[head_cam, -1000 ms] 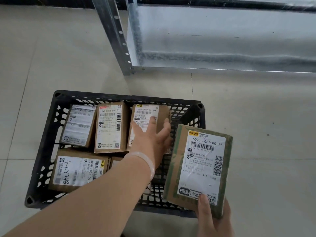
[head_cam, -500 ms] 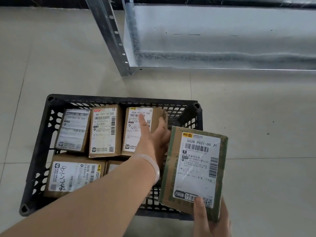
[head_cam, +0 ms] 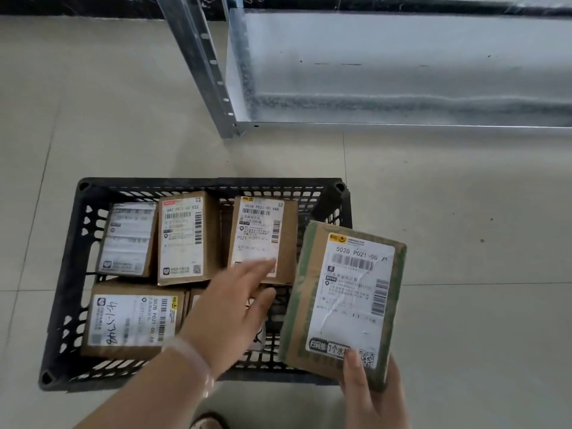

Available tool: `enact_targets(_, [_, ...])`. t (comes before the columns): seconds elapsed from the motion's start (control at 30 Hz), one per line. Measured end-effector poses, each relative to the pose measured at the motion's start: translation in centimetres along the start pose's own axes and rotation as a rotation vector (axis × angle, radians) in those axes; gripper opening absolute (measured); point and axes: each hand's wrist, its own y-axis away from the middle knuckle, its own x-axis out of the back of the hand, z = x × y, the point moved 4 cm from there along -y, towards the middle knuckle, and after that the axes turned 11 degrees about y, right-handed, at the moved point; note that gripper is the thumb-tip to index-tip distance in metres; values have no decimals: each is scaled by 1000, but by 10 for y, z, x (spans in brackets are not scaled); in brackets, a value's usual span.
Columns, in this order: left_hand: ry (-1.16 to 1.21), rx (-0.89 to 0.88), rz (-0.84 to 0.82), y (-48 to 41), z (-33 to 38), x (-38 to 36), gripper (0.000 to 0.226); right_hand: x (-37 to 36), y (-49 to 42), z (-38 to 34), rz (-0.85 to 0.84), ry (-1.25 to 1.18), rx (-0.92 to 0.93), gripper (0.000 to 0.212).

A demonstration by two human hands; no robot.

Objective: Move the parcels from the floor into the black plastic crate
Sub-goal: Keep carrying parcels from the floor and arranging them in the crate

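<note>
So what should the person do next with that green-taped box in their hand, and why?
Probably lower the green-taped parcel into the near-right corner of the black crate. The right hand grips it just over that side, bare mesh shows there while boxes fill the rest, and the left hand hovers nearby, empty.

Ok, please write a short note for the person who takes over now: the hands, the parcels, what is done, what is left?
Left hand: open, fingers straight, over the crate near the back right parcel; contact unclear.
Right hand: holds the green-taped parcel by its lower edge, over the crate's right side.
Done: at least five parcels lie in the crate.
To do: put the held parcel in; no others on the floor in view.
</note>
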Motion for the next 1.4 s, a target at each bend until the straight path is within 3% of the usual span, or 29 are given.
enact_targets(0.07, [396,195,-151,25,2,-13,50,-2,7,-4,-49,86,76,81])
enact_targets(0.17, [586,248,-186,55,12,-27,72,-5,12,-9,-94,153,105,75])
enact_targets(0.27, [600,282,-76,70,23,-19,86,-2,24,-18,-7,134,145,83])
enact_targets(0.33, [586,270,-54,67,28,-17,74,0,30,-18,1,81,112,82])
enact_targets(0.43, [632,296,-39,61,31,-4,59,-3,35,-20,-128,143,5,66])
enact_targets(0.53, [594,246,-28,54,35,12,45,-7,38,-26,-284,334,-59,84])
enact_targets(0.67, [601,291,-135,44,24,13,48,-6,40,-28,-300,418,-49,91])
enact_targets(0.73, [562,269,-194,36,26,17,47,-9,46,-16,-396,395,-97,89])
enact_targets(0.77, [543,262,-221,32,27,19,45,-11,48,-15,-446,292,-175,83])
enact_targets(0.83, [517,309,-284,22,25,21,40,-16,44,-17,-507,124,-314,51])
enact_targets(0.9, [486,397,-354,13,19,22,36,-19,38,-21,-569,76,-360,30])
enact_targets(1.07, [307,433,-461,-6,9,29,35,-29,50,-29,-672,88,-455,61])
enact_targets(1.13, [298,438,-478,-9,7,29,36,-36,47,-32,-697,33,-543,55])
enact_targets(1.2, [345,436,-446,-11,5,26,31,-42,45,-37,-808,21,-556,52])
enact_targets(1.27, [334,364,-307,-17,-1,24,25,-40,36,-36,-836,27,-541,59])
enact_targets(1.4, [389,322,-72,-11,-17,7,50,-38,26,-39,-796,-13,-584,61])
